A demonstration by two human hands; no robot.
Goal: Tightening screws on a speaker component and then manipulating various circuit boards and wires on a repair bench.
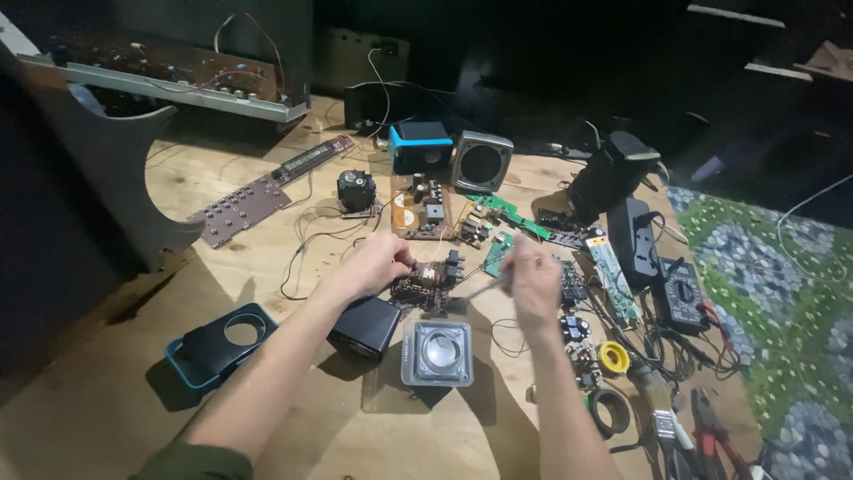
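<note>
Small brown circuit board [426, 283] is lying roughly flat on the wooden bench, crowded with dark components, a black block connector standing at its right end and a pale coil-like part showing mid-board. It is sitting just behind a clear square speaker housing and right of a black cube speaker. Thin metal tool [484, 286], slim and pale, is slanting up to the right, its tip pointing toward the board's right edge.

Left hand [378, 264] and right hand [531, 283] both curled closed.
</note>
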